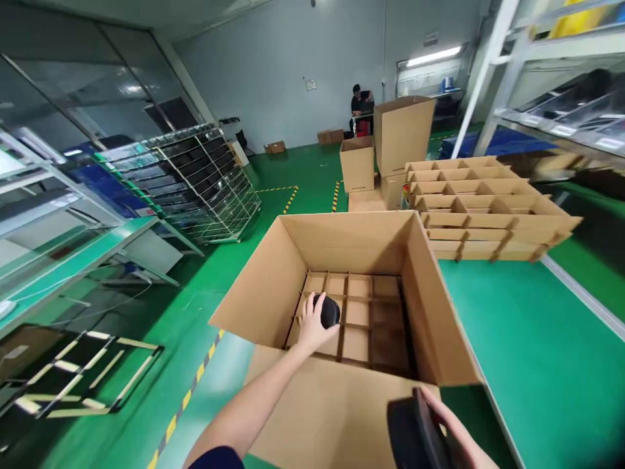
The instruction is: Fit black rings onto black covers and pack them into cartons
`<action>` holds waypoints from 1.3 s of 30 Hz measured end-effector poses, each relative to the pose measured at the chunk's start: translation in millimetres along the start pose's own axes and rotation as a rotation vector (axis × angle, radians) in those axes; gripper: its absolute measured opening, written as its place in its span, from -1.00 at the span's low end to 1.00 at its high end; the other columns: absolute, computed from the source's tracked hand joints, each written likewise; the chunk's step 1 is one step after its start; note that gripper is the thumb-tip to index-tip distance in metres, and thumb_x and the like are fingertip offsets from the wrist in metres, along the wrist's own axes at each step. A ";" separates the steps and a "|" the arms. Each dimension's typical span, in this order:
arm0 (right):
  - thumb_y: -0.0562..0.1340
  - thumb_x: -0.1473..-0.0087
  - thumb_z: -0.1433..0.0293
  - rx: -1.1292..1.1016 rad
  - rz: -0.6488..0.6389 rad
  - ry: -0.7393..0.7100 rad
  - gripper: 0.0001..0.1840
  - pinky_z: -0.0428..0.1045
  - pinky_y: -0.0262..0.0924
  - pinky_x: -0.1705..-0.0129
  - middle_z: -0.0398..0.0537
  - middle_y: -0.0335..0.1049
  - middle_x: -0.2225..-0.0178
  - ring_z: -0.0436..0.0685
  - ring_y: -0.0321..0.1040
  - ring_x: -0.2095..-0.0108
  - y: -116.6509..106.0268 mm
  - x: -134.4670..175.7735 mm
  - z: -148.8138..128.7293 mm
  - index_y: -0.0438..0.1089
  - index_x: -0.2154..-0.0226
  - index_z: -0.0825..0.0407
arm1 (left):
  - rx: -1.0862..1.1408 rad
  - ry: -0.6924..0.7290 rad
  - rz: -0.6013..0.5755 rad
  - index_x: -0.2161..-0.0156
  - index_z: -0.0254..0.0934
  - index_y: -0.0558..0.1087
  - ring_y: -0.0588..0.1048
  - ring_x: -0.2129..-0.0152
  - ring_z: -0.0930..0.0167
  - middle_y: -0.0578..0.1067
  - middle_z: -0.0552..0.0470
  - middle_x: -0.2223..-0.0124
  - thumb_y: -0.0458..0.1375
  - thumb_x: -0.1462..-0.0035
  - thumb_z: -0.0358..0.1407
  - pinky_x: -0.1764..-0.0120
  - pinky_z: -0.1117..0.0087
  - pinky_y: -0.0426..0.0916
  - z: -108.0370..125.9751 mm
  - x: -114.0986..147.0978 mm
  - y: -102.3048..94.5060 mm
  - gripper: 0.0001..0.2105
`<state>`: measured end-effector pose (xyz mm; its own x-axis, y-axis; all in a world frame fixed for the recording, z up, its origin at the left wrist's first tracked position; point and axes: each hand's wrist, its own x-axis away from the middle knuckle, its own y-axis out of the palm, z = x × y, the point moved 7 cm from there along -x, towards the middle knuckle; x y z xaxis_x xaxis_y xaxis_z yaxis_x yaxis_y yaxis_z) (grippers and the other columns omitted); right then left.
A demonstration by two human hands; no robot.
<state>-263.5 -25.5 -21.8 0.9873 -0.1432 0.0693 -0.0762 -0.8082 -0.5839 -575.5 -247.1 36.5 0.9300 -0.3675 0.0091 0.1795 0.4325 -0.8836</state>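
Note:
My left hand reaches over a large open cardboard box, its fingers wrapped round a rounded black object whose kind I cannot make out. Inside the box lies a cardboard divider grid with several square cells, bare cardboard showing in them. Outside the box's near right corner, my right hand grips a larger dark object, partly cut off by the lower frame edge. One flap of the box folds out toward me.
Stacked cardboard dividers lie on the green surface to the right. Behind stand open cartons. A wire cage cart and a workbench are on the left, a wooden pallet below. A person sits at the far wall.

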 end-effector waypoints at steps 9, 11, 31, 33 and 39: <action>0.38 0.25 0.12 0.297 0.065 0.311 0.20 0.25 0.01 -0.21 0.38 0.08 -0.19 0.55 0.07 -0.19 117.8 -395.6 -31.9 -0.10 -0.33 0.20 | -0.091 -0.126 -0.199 -0.36 -0.05 -0.02 -0.10 -0.32 -0.11 -0.16 -0.25 -0.43 0.37 0.14 -0.12 -0.18 -0.24 0.04 -146.7 -209.6 60.4 -0.02; 0.40 0.23 0.08 0.373 0.040 0.349 0.24 0.24 0.00 -0.20 0.43 0.02 -0.22 0.58 0.03 -0.21 140.1 -448.8 -14.1 -0.14 -0.35 0.21 | -0.090 -0.114 -0.222 -0.36 -0.05 -0.03 -0.10 -0.32 -0.13 -0.17 -0.26 -0.44 0.38 0.16 -0.11 -0.18 -0.25 0.04 -164.6 -235.1 79.1 0.00; 0.01 -0.30 0.13 0.800 0.068 0.207 -0.29 0.37 -0.57 -0.36 0.10 -0.36 -0.43 0.29 -0.47 -0.42 239.1 -505.9 104.4 -0.10 -0.38 0.05 | -0.316 0.159 -0.174 -0.35 0.03 0.05 -0.18 -0.37 -0.01 -0.13 -0.14 -0.45 0.00 -0.28 -0.07 -0.27 -0.26 -0.17 -220.8 -266.3 206.7 -0.44; 0.02 -0.30 0.14 0.772 0.038 0.215 -0.29 0.37 -0.57 -0.36 0.08 -0.37 -0.43 0.28 -0.47 -0.42 237.2 -510.8 102.9 -0.12 -0.39 0.04 | -0.342 0.158 -0.200 -0.35 0.02 0.04 -0.19 -0.37 0.00 -0.13 -0.16 -0.45 -0.02 -0.30 -0.07 -0.26 -0.29 -0.22 -219.9 -269.1 210.7 -0.45; 0.09 -0.28 0.20 0.521 -0.063 0.352 -0.28 0.39 -0.39 -0.35 0.13 -0.34 -0.42 0.33 -0.39 -0.41 209.4 -530.1 51.8 -0.09 -0.38 0.06 | -0.411 -0.119 -0.214 -0.34 -0.10 0.10 -0.05 -0.36 0.07 -0.03 -0.23 -0.43 -0.05 -0.31 -0.10 -0.27 -0.18 -0.12 -210.7 -286.2 188.6 -0.47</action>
<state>-795.6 -89.2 -222.6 0.8756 -0.3556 0.3268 0.1464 -0.4495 -0.8812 -875.3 -233.8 -231.4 0.9205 -0.3053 0.2438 0.2519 -0.0131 -0.9677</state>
